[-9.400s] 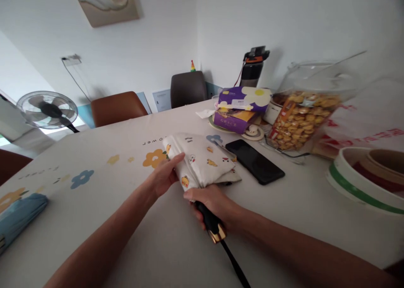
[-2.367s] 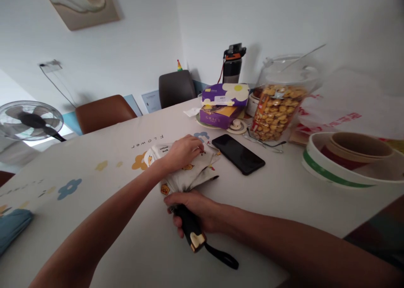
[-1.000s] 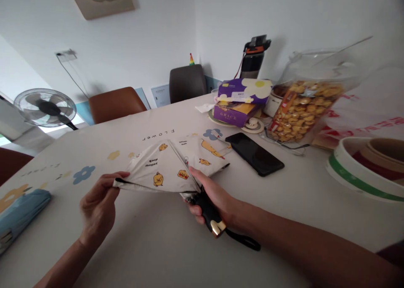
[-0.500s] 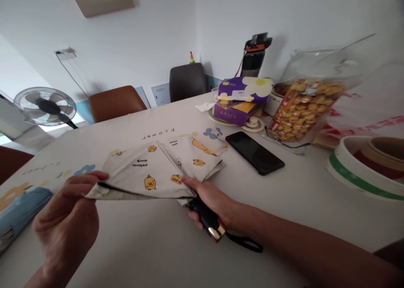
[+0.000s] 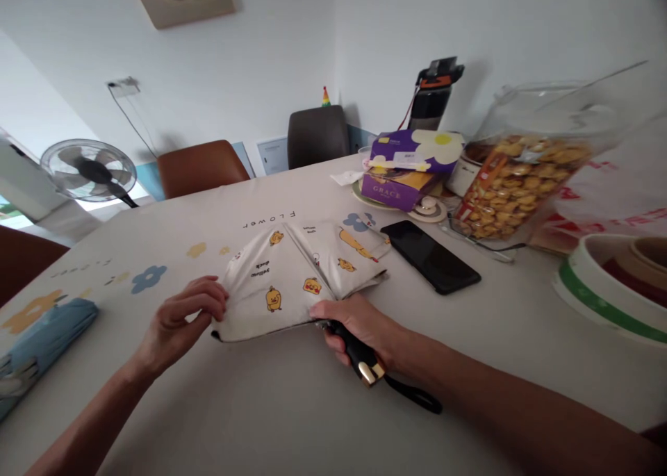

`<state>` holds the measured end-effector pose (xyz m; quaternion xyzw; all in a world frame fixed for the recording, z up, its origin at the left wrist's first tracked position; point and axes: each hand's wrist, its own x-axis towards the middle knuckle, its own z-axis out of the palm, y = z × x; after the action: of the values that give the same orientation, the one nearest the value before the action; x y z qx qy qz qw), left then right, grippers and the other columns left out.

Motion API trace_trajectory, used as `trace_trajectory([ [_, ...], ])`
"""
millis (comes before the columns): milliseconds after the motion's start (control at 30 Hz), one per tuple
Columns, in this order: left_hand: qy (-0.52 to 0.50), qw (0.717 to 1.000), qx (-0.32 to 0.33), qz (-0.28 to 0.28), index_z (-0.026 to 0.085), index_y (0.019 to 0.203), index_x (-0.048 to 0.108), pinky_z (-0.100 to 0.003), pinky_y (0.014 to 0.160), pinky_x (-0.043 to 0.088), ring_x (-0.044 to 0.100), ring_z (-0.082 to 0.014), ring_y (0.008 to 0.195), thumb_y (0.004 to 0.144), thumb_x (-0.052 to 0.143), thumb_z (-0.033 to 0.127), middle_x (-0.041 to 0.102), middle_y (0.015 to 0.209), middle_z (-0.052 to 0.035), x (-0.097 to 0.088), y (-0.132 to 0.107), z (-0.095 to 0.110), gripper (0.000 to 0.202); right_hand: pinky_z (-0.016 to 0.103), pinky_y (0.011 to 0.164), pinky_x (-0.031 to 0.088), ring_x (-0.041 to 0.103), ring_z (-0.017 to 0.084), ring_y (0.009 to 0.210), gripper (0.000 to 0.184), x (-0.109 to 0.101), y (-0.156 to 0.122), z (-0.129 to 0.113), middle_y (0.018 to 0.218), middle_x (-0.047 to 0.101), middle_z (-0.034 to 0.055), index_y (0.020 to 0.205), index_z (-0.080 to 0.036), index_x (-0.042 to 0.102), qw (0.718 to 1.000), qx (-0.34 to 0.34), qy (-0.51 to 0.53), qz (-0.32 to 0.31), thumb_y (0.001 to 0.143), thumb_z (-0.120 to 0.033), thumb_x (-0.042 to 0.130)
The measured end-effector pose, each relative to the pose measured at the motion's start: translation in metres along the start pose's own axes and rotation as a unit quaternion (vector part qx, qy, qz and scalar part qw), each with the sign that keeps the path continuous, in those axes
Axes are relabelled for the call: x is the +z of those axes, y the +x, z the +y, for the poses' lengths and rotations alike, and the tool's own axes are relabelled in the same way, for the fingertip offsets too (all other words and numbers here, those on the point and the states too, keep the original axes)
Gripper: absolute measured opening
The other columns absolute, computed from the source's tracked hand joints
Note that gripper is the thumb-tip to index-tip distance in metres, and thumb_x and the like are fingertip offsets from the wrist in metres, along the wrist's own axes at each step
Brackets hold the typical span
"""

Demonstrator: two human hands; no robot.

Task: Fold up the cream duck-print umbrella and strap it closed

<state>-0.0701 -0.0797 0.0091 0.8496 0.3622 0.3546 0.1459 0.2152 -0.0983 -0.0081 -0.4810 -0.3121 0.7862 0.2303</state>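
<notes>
Guiding from afar, I'm gripping the black handle [image 5: 357, 351] with my right hand [image 5: 367, 325] and pinching the white umbrella [image 5: 281, 274] by its edge with my left hand [image 5: 182, 316], over the table [image 5: 260, 406] beside the phone [image 5: 431, 257], reckoning that gentle, even tension is flattening it best

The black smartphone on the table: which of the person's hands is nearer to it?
Right. The right hand grips the umbrella handle, left of the smartphone and nearer the viewer, not touching it. The left hand is farther away, at the umbrella canopy's left edge.
</notes>
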Motion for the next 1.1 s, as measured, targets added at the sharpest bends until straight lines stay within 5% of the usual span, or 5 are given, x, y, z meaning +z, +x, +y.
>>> trace_trajectory([
  [267,-0.001,0.987,-0.075,-0.142,0.022,0.062,0.064,-0.028,0.07,0.049,0.06,-0.0154,0.075,0.072,0.041,0.008,0.065,0.075,-0.005,0.024,-0.004,-0.01,0.028,0.018,0.028,0.032,0.035,0.007,0.028,0.017,0.004,0.0,0.005,0.037,0.043,-0.0056,0.063,-0.019,0.039,0.997,-0.019,-0.064,0.034,0.073,-0.024,0.052],
  [600,0.075,0.955,-0.247,0.148,0.02,0.094,0.061,-0.031,0.075,0.047,0.061,-0.018,0.089,0.077,0.049,0.026,0.066,0.099,-0.006,0.03,0.024,-0.002,0.021,0.019,0.027,0.033,0.035,0.007,0.028,0.014,0.009,-0.004,0.004,0.036,0.042,-0.0059,0.063,-0.018,0.042,0.995,-0.017,-0.093,0.044,0.071,-0.025,0.052],
  [767,-0.024,0.922,-0.364,0.128,0.015,0.084,0.061,-0.029,0.063,0.044,0.058,-0.0182,0.075,0.082,0.041,0.048,0.064,0.083,-0.0064,0.049,0.052,-0.023,0.038,0.017,0.026,0.029,0.033,0.007,0.026,0.013,0.007,-0.006,0.003,0.034,0.041,-0.0064,0.065,-0.018,0.043,0.994,-0.028,-0.105,0.031,0.072,-0.026,0.05],
  [867,-0.055,0.919,-0.369,0.128,0.016,0.066,0.057,-0.026,0.057,0.037,0.049,-0.0144,0.062,0.08,0.044,0.053,0.054,0.063,-0.0003,0.054,0.054,-0.036,0.041,0.017,0.026,0.029,0.032,0.007,0.026,0.012,0.006,-0.006,0.002,0.034,0.04,-0.0071,0.068,-0.018,0.042,0.993,-0.025,-0.112,0.028,0.072,-0.027,0.051],
  [1100,-0.063,0.92,-0.348,0.17,0.018,0.068,0.053,-0.023,0.054,0.033,0.042,-0.011,0.057,0.078,0.046,0.052,0.049,0.06,0.0036,0.045,0.045,-0.049,0.036,0.017,0.026,0.029,0.032,0.007,0.026,0.015,0.004,-0.002,0.003,0.033,0.039,-0.0075,0.068,-0.019,0.042,0.995,-0.02,-0.094,0.016,0.069,-0.03,0.051],
])
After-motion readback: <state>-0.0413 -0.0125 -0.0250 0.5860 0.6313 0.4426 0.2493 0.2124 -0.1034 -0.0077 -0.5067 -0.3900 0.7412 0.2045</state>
